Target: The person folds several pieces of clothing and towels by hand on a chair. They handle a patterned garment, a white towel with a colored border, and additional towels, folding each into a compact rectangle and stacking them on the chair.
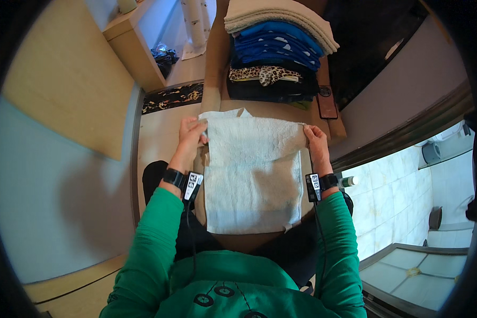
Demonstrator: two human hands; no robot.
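Note:
A pale towel [254, 171] lies spread over the brown padded seat [218, 89] in front of me, its lower edge near my lap. Its far part is lifted and partly doubled over. My left hand [192, 135] pinches the upper left corner of that part. At the upper right corner, my right hand [317, 143] grips the edge between thumb and fingers. The cloth hangs fairly taut between both hands. Beyond it a strip of the towel's far end sticks out at the top left.
At the seat's far end rises a stack of folded textiles [278, 47], with cream towels on top. A smartphone [326, 102] rests on the right armrest. A wooden cabinet [137, 51] stands at the left, and a white-capped bottle [348, 182] is right of my wrist.

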